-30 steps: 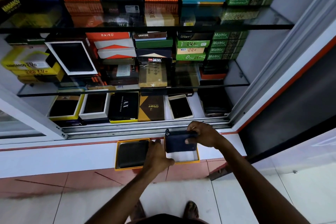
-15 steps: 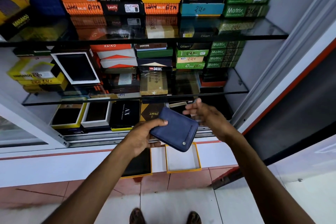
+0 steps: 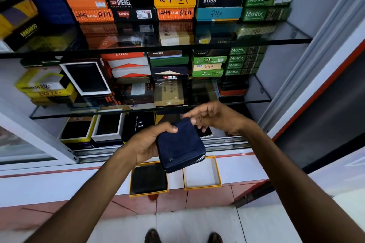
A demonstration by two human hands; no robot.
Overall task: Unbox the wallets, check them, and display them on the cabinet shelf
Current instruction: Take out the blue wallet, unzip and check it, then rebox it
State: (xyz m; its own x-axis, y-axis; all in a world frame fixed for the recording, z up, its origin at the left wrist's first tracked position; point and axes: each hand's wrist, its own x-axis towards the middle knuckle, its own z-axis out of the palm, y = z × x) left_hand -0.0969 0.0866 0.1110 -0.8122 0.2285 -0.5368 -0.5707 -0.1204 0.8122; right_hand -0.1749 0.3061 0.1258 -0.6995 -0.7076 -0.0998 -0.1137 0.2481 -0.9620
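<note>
Holding navy wallet (image 3: pixel 180 145) tilted, zipper corner lower right, left hand (image 3: pixel 147 145).

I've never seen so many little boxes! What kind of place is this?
Probably a wallet shop. Glass shelves hold stacked branded boxes with handwritten numbers, likely prices, and the left hand holds a blue wallet.

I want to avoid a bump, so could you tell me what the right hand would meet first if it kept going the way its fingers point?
The right hand points leftward at the blue wallet; its fingertips already seem to touch the top edge.
</note>
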